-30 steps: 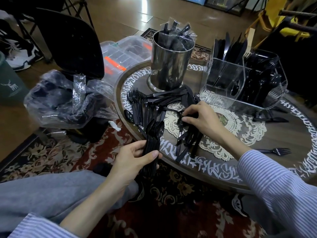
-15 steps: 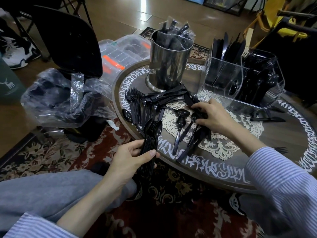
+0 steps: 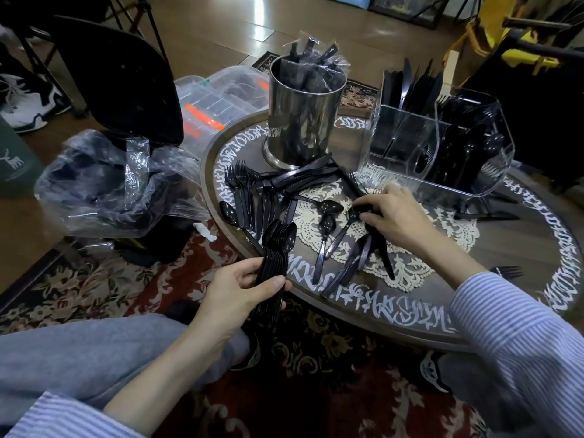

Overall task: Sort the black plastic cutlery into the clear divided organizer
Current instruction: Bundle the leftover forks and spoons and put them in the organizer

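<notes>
Left hand (image 3: 235,290): I grip a spoon stack (image 3: 275,260) off the table's near edge.
Right hand (image 3: 393,216): my fingers curl on loose cutlery (image 3: 363,248) near the organizer (image 3: 439,153).

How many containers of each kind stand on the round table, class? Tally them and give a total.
Steel canister: 1
Clear divided organizer: 1
Total on the round table: 2
</notes>
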